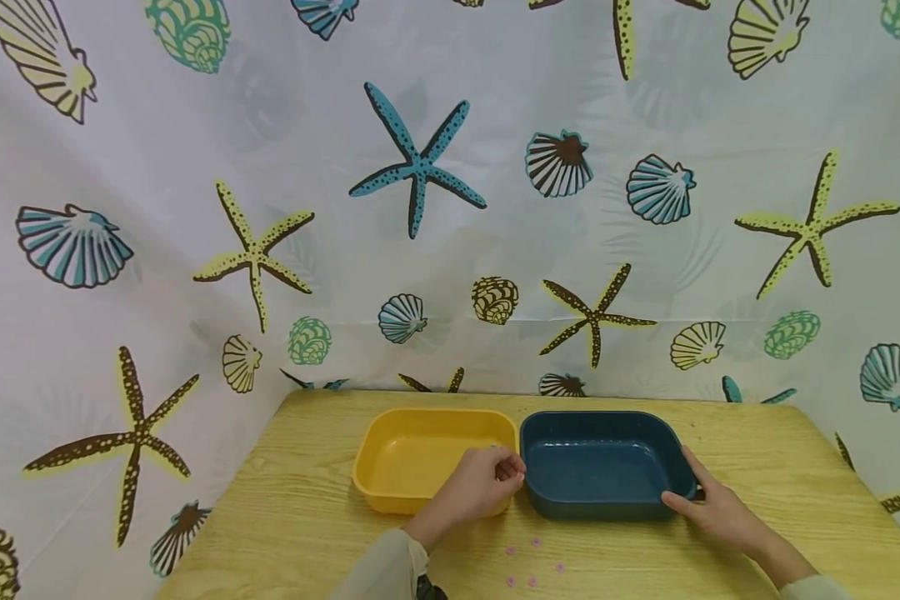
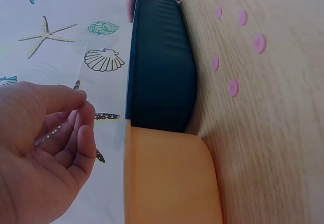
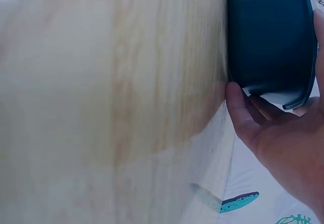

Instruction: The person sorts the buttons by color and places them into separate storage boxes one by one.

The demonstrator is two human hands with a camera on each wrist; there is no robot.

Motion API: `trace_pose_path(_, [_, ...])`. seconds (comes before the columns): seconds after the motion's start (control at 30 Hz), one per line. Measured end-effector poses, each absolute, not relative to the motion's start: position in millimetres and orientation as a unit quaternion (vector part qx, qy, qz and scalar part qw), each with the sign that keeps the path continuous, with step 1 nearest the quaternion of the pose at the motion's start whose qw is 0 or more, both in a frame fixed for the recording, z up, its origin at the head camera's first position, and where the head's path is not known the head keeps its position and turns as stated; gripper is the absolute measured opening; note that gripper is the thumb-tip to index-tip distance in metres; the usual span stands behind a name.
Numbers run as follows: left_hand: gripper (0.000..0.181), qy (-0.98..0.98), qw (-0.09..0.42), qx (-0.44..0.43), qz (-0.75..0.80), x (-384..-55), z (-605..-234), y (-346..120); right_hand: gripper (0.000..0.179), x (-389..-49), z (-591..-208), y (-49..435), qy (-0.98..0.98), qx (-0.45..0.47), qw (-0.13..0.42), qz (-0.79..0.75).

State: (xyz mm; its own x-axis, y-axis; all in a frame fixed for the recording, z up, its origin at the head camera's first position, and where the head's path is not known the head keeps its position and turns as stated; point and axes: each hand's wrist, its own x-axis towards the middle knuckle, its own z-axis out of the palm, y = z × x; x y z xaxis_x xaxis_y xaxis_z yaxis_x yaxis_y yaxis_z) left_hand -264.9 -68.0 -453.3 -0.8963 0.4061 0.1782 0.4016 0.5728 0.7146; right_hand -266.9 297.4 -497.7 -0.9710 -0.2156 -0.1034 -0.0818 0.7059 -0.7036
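Observation:
My left hand [image 1: 483, 483] hovers over the right end of a yellow plastic tray [image 1: 390, 500]. In the left wrist view, its fingers [image 2: 86, 143] are curled and the thumb and forefinger meet at the tips; nothing shows between them. A dark blue tray [image 1: 600, 510] stands against the yellow one, on its right. My right hand [image 1: 720, 508] grips the blue tray's right end, thumb at the front corner and fingers along the side wall. In the right wrist view, fingers [image 3: 240, 107] touch the wall below the rim. The blue tray's inside shows no contents.
Several small pink ring-like pieces [image 1: 532, 581] lie on the wooden table [image 1: 285, 517] in front of the trays. A tiny teal spot shows in the yellow tray behind my left hand. A white cloth [image 1: 480, 250] printed with shells and starfish hangs behind and beside the table.

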Motion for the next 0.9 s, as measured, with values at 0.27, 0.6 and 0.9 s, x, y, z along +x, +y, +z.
trace_pose_path(0.27, [0.007, 0.869, 0.043, 0.222, 0.440, -276.5, -451.0, -58.5, 0.093, -266.4, -497.5, 297.2, 0.920, -0.088, 0.082, -0.373])
trace_pose_path(0.6, [0.004, 0.870, 0.061, 0.186, 0.452, -290.0, -451.0, -44.7, 0.093, -267.6, -497.9, 299.5, 0.915, -0.088, 0.088, -0.384])
trace_pose_path(0.9, [0.006, 0.876, 0.067, 0.184, 0.441, -303.0, -451.7, -36.7, 0.093, -271.7, -498.0, 301.8, 0.915, -0.089, 0.096, -0.381])
